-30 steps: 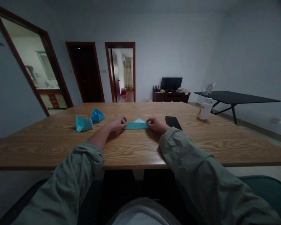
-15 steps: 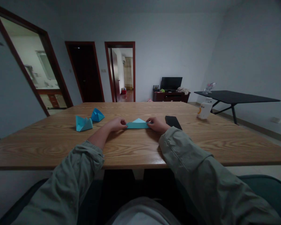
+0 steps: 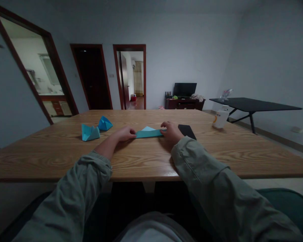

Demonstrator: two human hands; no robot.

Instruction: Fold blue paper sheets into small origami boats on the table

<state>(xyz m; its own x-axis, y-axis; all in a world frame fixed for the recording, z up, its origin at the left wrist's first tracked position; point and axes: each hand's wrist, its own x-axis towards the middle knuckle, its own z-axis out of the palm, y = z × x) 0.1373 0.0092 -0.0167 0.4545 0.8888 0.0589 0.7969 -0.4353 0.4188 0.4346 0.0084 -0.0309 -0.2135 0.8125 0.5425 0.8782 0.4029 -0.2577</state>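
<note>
The person's left hand (image 3: 124, 133) and right hand (image 3: 170, 132) sit at either end of a folded sheet of teal origami paper (image 3: 148, 133), which lies flat on the wooden bench (image 3: 53, 158) with a paler triangular point rising from its far edge. The left fingers (image 3: 133, 133) are bunched against the sheet's left end, and the right fingers (image 3: 164, 125) curve over its right end; I cannot tell whether either hand is pinching or only pressing. Left of the left hand stand two folded paper boats (image 3: 90, 132), one teal and one darker blue. Just beyond the right hand lies a black smartphone (image 3: 187, 131).
</note>
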